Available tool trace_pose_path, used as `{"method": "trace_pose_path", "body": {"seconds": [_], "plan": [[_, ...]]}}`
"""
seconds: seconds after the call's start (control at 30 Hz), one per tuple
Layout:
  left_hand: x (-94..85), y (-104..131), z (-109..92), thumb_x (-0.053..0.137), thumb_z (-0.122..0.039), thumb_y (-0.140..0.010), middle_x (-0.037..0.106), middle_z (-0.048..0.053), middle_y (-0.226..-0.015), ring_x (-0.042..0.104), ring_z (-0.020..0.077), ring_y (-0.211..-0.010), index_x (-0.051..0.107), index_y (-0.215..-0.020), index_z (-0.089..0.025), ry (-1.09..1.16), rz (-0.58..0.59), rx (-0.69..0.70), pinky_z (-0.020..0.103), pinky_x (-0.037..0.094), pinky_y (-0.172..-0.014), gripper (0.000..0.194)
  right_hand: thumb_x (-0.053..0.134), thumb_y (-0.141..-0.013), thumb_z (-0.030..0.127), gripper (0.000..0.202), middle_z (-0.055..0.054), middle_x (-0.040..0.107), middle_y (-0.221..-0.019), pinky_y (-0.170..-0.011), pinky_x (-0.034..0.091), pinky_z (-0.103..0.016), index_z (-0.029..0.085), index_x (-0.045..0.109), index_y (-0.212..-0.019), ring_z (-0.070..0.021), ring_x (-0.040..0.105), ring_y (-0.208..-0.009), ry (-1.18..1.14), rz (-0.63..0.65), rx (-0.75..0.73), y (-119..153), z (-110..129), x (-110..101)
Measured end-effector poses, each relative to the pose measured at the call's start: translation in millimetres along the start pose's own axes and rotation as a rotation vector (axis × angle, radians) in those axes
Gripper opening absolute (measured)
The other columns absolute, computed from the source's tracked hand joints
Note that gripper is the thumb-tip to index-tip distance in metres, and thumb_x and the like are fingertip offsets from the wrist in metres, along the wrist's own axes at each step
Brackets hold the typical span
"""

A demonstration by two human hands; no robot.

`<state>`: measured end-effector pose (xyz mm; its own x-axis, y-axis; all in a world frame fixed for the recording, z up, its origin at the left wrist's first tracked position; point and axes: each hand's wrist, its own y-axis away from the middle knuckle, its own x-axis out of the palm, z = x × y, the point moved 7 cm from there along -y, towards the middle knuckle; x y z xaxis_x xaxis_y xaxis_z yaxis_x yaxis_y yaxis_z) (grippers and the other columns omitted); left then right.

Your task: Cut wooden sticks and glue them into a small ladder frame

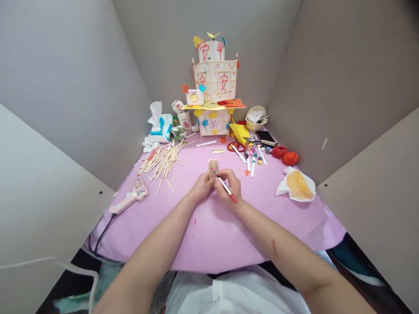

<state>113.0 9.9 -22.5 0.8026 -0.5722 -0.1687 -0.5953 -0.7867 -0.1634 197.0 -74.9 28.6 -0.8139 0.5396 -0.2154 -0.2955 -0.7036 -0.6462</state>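
Near the middle of the pink-covered table [209, 244], my left hand [202, 187] is closed around a small flat panel of pale wooden sticks [213, 165], whose upper part shows above the fingers. My right hand [230, 188] grips a white marker with a red end [228, 190], its tip touching or very near the panel. Just beyond the hands lie a few short sticks [218, 151] and a white stick-like piece [206, 143]. Behind them stands a tiered paper-and-stick lantern [223, 83] with red characters and coloured paper cut-outs.
To the left are loose wooden sticks [163, 159], a tissue pack [163, 127] and a corded glue gun [131, 198]. On the right lie markers [253, 165], scissors [235, 147], pliers [262, 141], red yarn balls [290, 158], a bowl [255, 125] and a yellowish item on white paper [299, 185].
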Motion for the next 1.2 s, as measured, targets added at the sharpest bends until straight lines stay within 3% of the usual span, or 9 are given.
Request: {"method": "trace_pose_path", "body": {"seconds": [0.1,0.23,0.3,0.4,0.53,0.63,0.87,1.0,1.2], "plan": [[1.9,0.9,-2.1,0.053,-0.031,-0.082,0.071,0.01,-0.096,0.065,0.0228,-0.089,0.066,-0.094,-0.01,0.016,0.014,-0.008,0.036,0.049,-0.084,0.028,0.05,-0.083,0.029,0.015,-0.004,0.062,-0.089,-0.078,0.048,-0.033,0.022,0.056,-0.095,-0.0183,0.059,-0.084,-0.05,-0.06,-0.009,-6.3,3.7,-9.8],[4.3,1.4,-6.5,0.053,-0.032,-0.083,0.07,0.013,-0.102,0.065,0.0232,-0.095,0.066,-0.098,-0.009,0.03,0.042,-0.004,0.036,0.047,-0.089,0.03,0.047,-0.089,0.032,0.019,-0.004,0.066,-0.093,-0.086,0.048,-0.033,0.024,0.054,-0.104,-0.0168,0.063,-0.091,-0.225,-0.075,0.107,-34.2,-2.0,-22.4],[4.9,1.3,-8.5,0.052,-0.032,-0.084,0.07,0.013,-0.104,0.064,0.0233,-0.098,0.066,-0.098,-0.009,0.031,0.059,0.003,0.036,0.046,-0.092,0.031,0.056,-0.084,0.031,0.018,-0.005,0.066,-0.104,-0.09,0.047,-0.034,0.024,0.051,-0.1,-0.0177,0.062,-0.103,-0.412,0.051,0.152,-51.6,-5.0,-16.2],[4.5,1.3,-9.1,0.052,-0.035,-0.084,0.07,0.014,-0.105,0.063,0.0241,-0.101,0.067,-0.097,-0.01,0.013,0.07,0.005,0.037,0.045,-0.093,0.032,0.067,-0.075,0.027,0.031,-0.005,0.064,-0.118,-0.094,0.046,-0.038,0.025,0.045,-0.095,-0.0203,0.058,-0.115,-0.681,0.35,0.262,-66.5,-9.3,7.0],[3.1,1.4,-7.6,0.053,-0.038,-0.084,0.07,0.014,-0.102,0.064,0.0249,-0.097,0.069,-0.096,-0.008,-0.032,0.06,-0.021,0.037,0.046,-0.09,0.036,0.071,-0.073,0.024,0.033,-0.007,0.067,-0.114,-0.093,0.047,-0.039,0.024,0.043,-0.091,-0.0216,0.062,-0.11,-0.83,0.654,0.392,-65.7,-14.7,34.0],[2.4,1.7,-9.4,0.053,-0.038,-0.083,0.071,0.012,-0.101,0.064,0.0249,-0.095,0.07,-0.097,-0.009,-0.058,0.052,-0.038,0.036,0.046,-0.088,0.036,0.07,-0.074,0.025,0.031,-0.007,0.07,-0.105,-0.086,0.051,-0.037,0.022,0.044,-0.089,-0.0226,0.065,-0.102,-0.819,0.769,0.421,-61.9,-16.8,43.2],[0.8,2.5,-11.8,0.055,-0.033,-0.081,0.072,0.01,-0.099,0.063,0.0266,-0.098,0.073,-0.092,-0.011,-0.092,0.036,-0.069,0.037,0.045,-0.091,0.03,0.065,-0.079,0.028,0.025,-0.003,0.072,-0.085,-0.064,0.054,-0.027,0.022,0.043,-0.089,-0.0194,0.07,-0.082,-0.738,0.687,0.369,-61.2,-11.9,41.0],[-0.1,0.9,-17.7,0.058,-0.033,-0.08,0.071,0.01,-0.098,0.063,0.0271,-0.096,0.071,-0.091,-0.011,-0.081,0.032,-0.058,0.038,0.047,-0.088,0.028,0.064,-0.079,0.027,0.023,-0.003,0.071,-0.083,-0.064,0.053,-0.027,0.022,0.044,-0.089,-0.0182,0.069,-0.081,-0.729,0.676,0.347,-59.8,-7.2,41.0],[-2.3,-3.9,-44.1,0.063,-0.027,-0.078,0.065,0.006,-0.115,0.059,0.0264,-0.107,0.058,-0.116,-0.018,0.011,0.024,0.012,0.032,0.05,-0.086,0.039,0.063,-0.078,0.025,0.02,-0.002,0.07,-0.081,-0.072,0.052,-0.028,0.021,0.045,-0.086,-0.0164,0.068,-0.082,-0.694,0.659,0.286,-61.0,-5.0,39.4]]}}
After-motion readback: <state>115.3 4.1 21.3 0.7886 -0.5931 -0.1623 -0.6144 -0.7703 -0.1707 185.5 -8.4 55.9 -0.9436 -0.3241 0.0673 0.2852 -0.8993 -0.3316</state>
